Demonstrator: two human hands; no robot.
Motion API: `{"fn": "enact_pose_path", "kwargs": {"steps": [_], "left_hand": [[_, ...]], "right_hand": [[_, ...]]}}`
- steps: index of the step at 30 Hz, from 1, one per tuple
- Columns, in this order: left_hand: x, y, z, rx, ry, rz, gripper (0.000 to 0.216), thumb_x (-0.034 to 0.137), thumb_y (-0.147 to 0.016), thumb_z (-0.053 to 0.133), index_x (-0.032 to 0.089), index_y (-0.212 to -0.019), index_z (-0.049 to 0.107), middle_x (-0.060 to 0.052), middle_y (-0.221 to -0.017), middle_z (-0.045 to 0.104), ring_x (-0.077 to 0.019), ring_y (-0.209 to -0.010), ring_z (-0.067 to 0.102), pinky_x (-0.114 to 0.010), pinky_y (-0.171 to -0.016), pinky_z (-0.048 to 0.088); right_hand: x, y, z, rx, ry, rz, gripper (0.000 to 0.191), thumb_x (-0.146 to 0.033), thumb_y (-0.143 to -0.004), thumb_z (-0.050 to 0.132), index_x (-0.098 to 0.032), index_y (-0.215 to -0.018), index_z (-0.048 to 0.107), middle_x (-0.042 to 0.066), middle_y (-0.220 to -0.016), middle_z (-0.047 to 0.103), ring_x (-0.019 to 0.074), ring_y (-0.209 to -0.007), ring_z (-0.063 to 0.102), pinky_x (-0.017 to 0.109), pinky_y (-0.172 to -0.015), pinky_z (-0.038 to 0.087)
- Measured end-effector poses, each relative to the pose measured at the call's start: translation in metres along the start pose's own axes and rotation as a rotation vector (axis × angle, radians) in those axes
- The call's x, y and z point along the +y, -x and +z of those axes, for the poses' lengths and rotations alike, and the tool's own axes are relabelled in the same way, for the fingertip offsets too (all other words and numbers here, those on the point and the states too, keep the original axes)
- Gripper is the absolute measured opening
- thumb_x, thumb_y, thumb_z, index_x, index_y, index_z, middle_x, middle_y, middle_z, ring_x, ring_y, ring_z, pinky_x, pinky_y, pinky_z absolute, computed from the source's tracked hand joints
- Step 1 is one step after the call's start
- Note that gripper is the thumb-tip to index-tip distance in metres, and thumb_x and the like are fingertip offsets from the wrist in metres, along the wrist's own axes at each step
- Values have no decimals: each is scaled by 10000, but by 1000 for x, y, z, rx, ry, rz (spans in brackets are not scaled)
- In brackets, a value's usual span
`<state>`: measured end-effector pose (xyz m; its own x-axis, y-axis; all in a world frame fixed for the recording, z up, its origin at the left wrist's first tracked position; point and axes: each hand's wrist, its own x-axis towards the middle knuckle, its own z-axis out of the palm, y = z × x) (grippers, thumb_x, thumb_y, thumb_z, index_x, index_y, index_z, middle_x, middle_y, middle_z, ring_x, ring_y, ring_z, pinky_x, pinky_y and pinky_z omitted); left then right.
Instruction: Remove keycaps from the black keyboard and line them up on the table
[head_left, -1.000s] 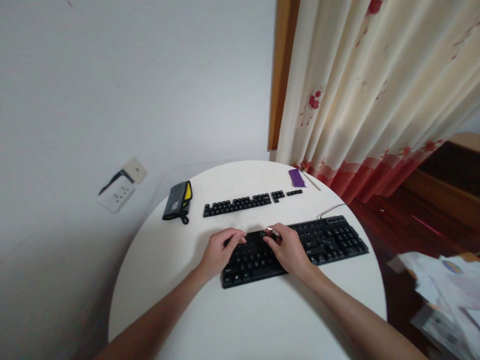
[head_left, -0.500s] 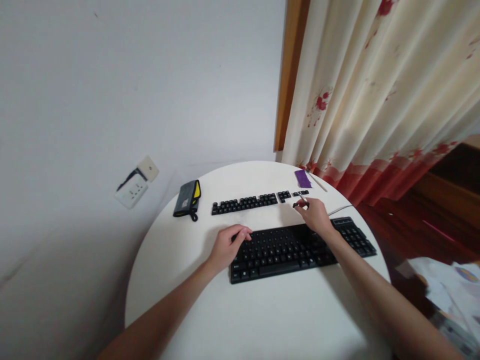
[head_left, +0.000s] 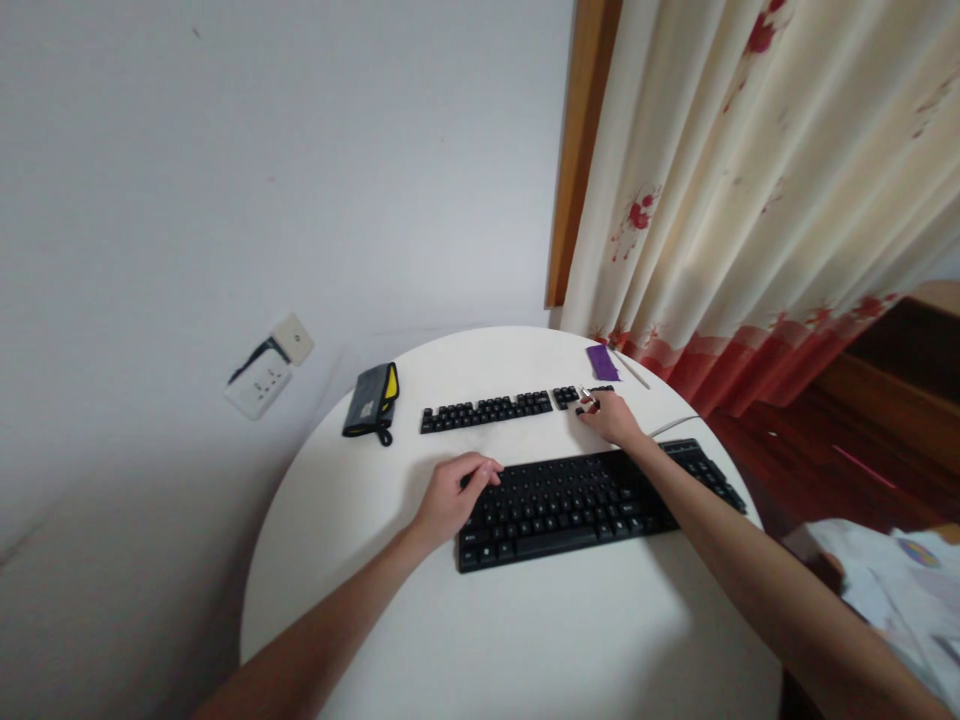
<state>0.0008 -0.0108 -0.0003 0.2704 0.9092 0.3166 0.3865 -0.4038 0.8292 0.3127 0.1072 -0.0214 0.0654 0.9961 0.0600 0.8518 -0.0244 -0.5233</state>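
Observation:
A black keyboard (head_left: 592, 500) lies across a round white table (head_left: 517, 630). My left hand (head_left: 450, 497) rests on the keyboard's left end, fingers curled over the top edge. My right hand (head_left: 609, 417) is stretched beyond the keyboard to the far side of the table. Its fingers are pinched on a small metal tool with a black keycap (head_left: 586, 404) at its tip. The keycap touches the right end of a row of loose black keycaps (head_left: 487, 410) laid out on the table.
A grey and yellow pouch (head_left: 370, 401) lies at the table's left. A purple card (head_left: 602, 362) and a thin stick (head_left: 630, 369) sit at the far edge by the curtain (head_left: 750, 200). A wall socket (head_left: 259, 383) is at the left. Papers (head_left: 892, 590) lie at the lower right.
My right hand left the middle of the keyboard and reached to the far row of loose keycaps, carrying a keycap on the tool. My left hand stayed on the keyboard.

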Motion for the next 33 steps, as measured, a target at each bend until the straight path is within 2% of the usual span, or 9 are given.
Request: {"fn": "enact_pose_path", "kwargs": {"steps": [2,8,12,18,23,33], "left_hand": [[-1,0,0,-2,2,7,315,355,-950,509,171,-831,735,-43,-812,745,-191,-810,677,-284,-807,497],[3,0,0,-11,-8,14,302,332,-954,505,169,-835,729,-39,-786,736,-188,-800,674,-277,-791,493],[4,0,-2,-6,-19,17,302,328,-958,502,169,-836,729,-40,-806,739,-187,-810,677,-278,-797,494],[2,0,-1,-13,-6,23,301,319,-954,511,169,-820,735,-45,-822,745,-185,-813,675,-272,-800,491],[1,1,0,-31,-20,28,301,306,-962,500,165,-830,731,-44,-823,740,-176,-806,669,-267,-789,486],[-2,1,1,-42,-16,38,284,293,-964,497,169,-851,726,-34,-805,728,-168,-802,664,-265,-788,487]], "right_hand": [[0,2,0,17,15,27,276,-199,-721,716,-166,-994,715,58,-838,718,179,-767,650,237,-652,417],[-2,2,4,27,50,80,74,-212,-710,695,-176,-772,717,77,-794,717,209,-790,664,251,-643,407],[-4,0,3,54,51,92,106,-226,-730,691,-170,-814,721,92,-831,723,212,-798,664,253,-651,407],[-10,-1,4,101,35,65,205,-283,-862,588,-177,-970,727,108,-914,730,202,-824,661,255,-666,395],[-13,-6,8,88,51,87,186,-336,-831,646,-184,-895,733,101,-877,728,209,-817,658,251,-635,381],[-3,1,0,23,83,85,112,-299,-765,701,-189,-783,696,54,-784,708,192,-762,644,239,-595,367]]}}
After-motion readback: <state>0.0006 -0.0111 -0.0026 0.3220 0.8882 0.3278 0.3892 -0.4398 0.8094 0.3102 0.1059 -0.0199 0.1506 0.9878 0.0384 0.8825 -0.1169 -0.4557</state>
